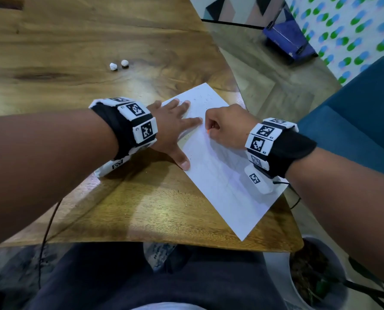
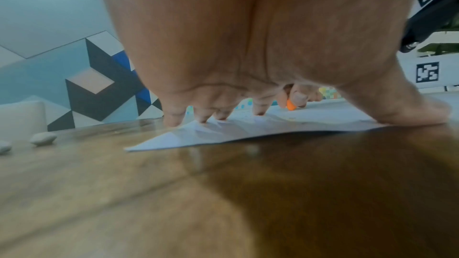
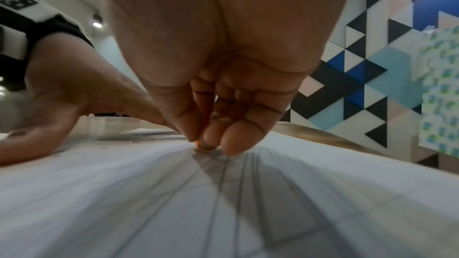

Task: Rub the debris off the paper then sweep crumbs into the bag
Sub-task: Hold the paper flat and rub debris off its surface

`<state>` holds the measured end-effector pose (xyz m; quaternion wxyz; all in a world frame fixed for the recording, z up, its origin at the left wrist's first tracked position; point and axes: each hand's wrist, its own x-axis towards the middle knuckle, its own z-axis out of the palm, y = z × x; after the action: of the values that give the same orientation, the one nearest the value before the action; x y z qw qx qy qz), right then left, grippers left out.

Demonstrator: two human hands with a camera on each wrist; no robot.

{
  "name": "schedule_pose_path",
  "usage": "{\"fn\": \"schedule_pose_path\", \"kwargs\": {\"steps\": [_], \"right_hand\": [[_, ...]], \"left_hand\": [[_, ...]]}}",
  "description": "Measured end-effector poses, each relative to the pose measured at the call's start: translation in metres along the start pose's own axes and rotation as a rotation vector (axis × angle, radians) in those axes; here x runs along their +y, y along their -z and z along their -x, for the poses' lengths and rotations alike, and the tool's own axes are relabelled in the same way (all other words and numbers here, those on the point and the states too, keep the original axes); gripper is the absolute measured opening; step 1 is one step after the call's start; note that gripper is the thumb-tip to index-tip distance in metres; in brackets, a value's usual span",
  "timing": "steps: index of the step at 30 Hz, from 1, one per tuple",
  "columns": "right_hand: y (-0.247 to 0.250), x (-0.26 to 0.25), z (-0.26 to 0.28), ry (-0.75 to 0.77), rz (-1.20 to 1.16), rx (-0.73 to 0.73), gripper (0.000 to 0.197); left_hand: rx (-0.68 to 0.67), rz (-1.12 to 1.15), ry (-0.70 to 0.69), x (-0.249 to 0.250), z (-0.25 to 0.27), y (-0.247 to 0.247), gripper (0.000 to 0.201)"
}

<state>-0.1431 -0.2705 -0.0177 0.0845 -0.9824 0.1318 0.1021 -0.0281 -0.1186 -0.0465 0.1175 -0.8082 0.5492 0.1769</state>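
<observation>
- Dark trousers (image 1: 110, 278) on the person's lap fill the bottom of the head view, just under the near edge of the wooden tabletop (image 1: 124, 211).
- White rectangular sheet of paper (image 1: 220, 175) lies flat on the tabletop at its right side, turned at an angle, with faint pencil lines across it; one corner sits close to the tabletop's near edge.
- Right hand (image 1: 227, 128) rests on the middle of the paper with its fingers curled, pinching a small orange eraser (image 2: 291, 106); only the eraser's tip shows below the fingertips, and it touches the sheet.
- Left hand (image 1: 175, 128) lies flat just beside the right hand, fingers straight and spread, pressing down the paper's left edge; the thumb points toward the person, and the smallest finger lands on the wood beside the sheet.
- Small dark specks of debris (image 1: 200, 100) are scattered over the far part of the paper, beyond both hands.
- 2 small white crumpled balls (image 1: 118, 64) sit side by side on the bare wood farther out, well apart from the paper.
- Beyond the tabletop's right edge stand a teal upholstered seat (image 1: 354, 121) and a blue box (image 1: 287, 39) on the floor.
- No bag can be made out with certainty in any view.
</observation>
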Motion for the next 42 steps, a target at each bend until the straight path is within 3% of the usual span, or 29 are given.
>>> {"fn": "schedule_pose_path", "kwargs": {"steps": [6,10,14,17,23,30,34,37,42], "right_hand": [[-0.009,-0.017,0.032,0.179,-0.015,-0.153,0.011],[-0.009,-0.017,0.019,0.082,-0.025,-0.061,0.007],[-0.009,-0.015,0.004,-0.016,-0.109,-0.031,0.006],[-0.008,-0.019,0.010,0.002,-0.109,-0.024,0.007],[-0.017,-0.037,0.035,0.187,-0.035,-0.150,0.007],[-0.006,-0.039,0.004,0.000,-0.156,-0.025,0.006],[-0.008,-0.042,0.024,-0.082,-0.367,-0.175,0.005],[-0.011,-0.045,0.031,-0.037,-0.347,-0.261,0.004],[0.001,-0.043,0.002,-0.078,-0.259,-0.026,0.009]], "left_hand": [[-0.083,-0.035,0.027,-0.008,0.001,0.014,0.129],[-0.007,-0.122,0.007,-0.005,0.003,0.021,0.118],[-0.043,-0.085,0.007,0.002,0.010,0.018,0.095],[-0.044,0.002,0.031,0.007,0.017,0.010,0.106],[-0.002,0.049,0.046,0.011,0.021,0.001,0.116],[-0.036,0.084,0.106,0.006,0.014,-0.007,0.138],[-0.061,0.092,0.138,0.006,0.014,-0.007,0.146],[-0.071,0.097,0.138,0.007,0.014,-0.006,0.146],[-0.065,0.077,0.141,0.005,0.014,-0.007,0.144]]}}
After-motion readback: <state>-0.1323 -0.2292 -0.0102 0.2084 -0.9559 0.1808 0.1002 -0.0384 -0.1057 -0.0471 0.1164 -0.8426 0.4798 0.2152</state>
